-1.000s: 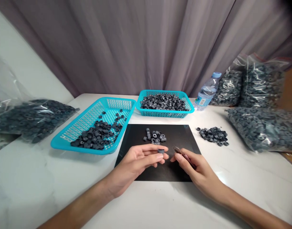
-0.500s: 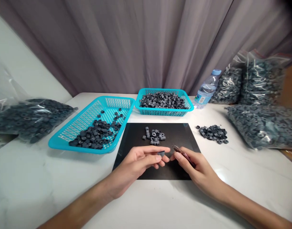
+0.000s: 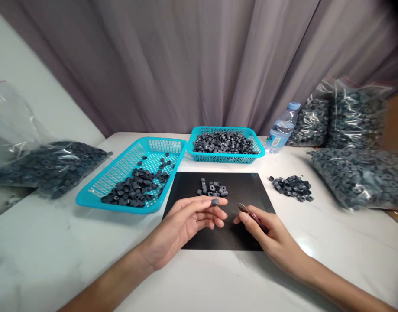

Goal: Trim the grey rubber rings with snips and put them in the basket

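Note:
My left hand [image 3: 182,223] pinches a small dark grey ring-shaped part [image 3: 215,202] between thumb and index finger, with the other fingers loosely curled below. My right hand [image 3: 272,234] grips a slim dark-red hand tool [image 3: 256,220] whose pointed metal tip faces the left hand without touching the part. The tool's exact kind is hard to make out. Both hands hover above a black mat [image 3: 244,186]. Just beyond my left fingers, a small pile of similar grey parts [image 3: 214,189] lies on the mat.
To the left stands a blue basket [image 3: 114,210] partly filled with parts; another blue basket [image 3: 226,154] is behind the mat. A loose pile [image 3: 291,187] lies at right, near a water bottle [image 3: 281,132]. Bags of parts [image 3: 361,175] flank the table, including one at left [image 3: 65,164].
My left hand has shifted the grey part slightly up and left, turning it in the fingers. The gap to the tool tip is wider. The whole view has tipped slightly upward.

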`<state>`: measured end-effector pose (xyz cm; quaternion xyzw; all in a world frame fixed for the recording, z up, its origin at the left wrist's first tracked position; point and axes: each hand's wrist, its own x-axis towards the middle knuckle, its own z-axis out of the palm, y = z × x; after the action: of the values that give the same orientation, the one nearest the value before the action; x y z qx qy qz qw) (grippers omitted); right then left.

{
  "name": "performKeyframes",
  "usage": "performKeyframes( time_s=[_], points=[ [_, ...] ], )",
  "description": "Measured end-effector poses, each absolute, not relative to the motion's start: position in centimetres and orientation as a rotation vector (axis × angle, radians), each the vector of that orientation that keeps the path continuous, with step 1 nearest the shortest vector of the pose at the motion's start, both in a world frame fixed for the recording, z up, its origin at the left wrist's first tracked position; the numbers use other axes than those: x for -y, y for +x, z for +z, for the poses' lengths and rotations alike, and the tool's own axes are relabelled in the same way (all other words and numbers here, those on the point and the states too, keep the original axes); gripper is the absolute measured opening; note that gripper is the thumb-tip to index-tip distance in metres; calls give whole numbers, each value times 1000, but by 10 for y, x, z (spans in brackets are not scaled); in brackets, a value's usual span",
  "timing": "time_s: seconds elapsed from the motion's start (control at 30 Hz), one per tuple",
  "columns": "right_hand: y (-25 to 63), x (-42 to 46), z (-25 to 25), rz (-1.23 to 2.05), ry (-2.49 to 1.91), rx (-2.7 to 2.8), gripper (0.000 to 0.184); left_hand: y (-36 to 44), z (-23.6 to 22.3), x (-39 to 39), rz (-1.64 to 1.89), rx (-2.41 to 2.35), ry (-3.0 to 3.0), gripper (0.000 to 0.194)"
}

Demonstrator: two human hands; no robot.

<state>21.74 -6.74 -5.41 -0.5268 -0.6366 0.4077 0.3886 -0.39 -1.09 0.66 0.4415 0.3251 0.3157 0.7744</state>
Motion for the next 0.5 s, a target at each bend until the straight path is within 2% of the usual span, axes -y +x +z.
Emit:
performKeyframes(
  time_s=[0.5],
  points=[
    [218, 68, -55, 1053, -1362, 1612, 43, -2, -2, 10, 703, -855, 870, 24]
  ],
)
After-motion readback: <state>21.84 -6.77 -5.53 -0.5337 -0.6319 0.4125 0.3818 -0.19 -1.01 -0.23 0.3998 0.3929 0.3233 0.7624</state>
